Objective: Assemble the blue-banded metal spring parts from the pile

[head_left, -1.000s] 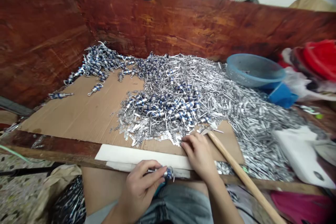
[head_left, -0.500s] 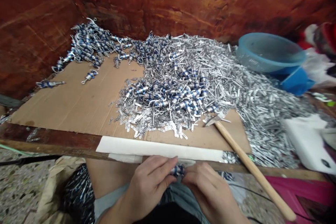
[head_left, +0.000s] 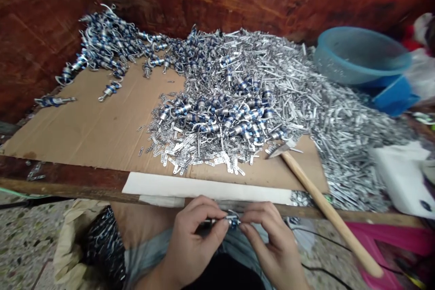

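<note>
2 hands [head_left: 200, 235], blue/silver pt [head_left: 233, 221], no legible txt

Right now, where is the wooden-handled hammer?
In the head view, the wooden-handled hammer lies right of the right hand, its metal head on the brown cardboard, its handle slanting over the bench's near edge.

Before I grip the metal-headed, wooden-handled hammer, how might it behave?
The hammer looks stiff, with its solid wooden handle. It probably lifts head-heavy, the head being metal. Pushing down could tip it, as the handle overhangs the bench edge.
</note>
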{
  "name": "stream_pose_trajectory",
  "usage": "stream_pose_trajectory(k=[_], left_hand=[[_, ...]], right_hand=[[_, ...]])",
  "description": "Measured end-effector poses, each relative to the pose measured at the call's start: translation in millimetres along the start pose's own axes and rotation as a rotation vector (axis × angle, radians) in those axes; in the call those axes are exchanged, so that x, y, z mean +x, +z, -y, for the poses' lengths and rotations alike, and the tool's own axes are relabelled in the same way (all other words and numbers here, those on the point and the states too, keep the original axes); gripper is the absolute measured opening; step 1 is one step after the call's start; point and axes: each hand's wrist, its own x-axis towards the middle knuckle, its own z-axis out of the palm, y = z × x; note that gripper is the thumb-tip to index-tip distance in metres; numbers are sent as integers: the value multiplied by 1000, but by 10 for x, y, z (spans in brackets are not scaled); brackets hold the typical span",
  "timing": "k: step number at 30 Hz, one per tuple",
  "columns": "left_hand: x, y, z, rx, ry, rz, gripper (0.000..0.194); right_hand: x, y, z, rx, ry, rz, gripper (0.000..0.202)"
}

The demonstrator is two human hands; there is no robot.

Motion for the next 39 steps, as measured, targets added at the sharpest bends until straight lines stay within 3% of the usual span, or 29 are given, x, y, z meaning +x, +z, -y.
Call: stream_pose_trajectory(k=[3,7,14,19,23,27,31,36,39], left_hand=[[-7,6,-8,79,47,-4,9],[-6,5,-58,187,83,5,11],[-34,-43,-39,271,193,61,11],[-103,-70,143,453,400,-11,13],[-92,-134,325,637,494,-16,23],[-48,-186,348,729,484,72,23],[-34,-185,246,748,409,82,20],[-25,-187,181,726,359,101,19],[-8,-186,177,704,347,85,19]], right_hand=[[-15,50,36,-125,-98,-63,15],[-33,91,34,-195,-59,-110,11],[-31,75,81,-167,13,179,14],[21,132,98,-161,182,255,15],[110,240,77,-250,243,206,15],[178,279,49,-328,252,156,8],[255,218,-25,-210,345,172,8],[386,34,-193,-213,396,-29,14],[470,-20,-270,-295,376,-24,12]])
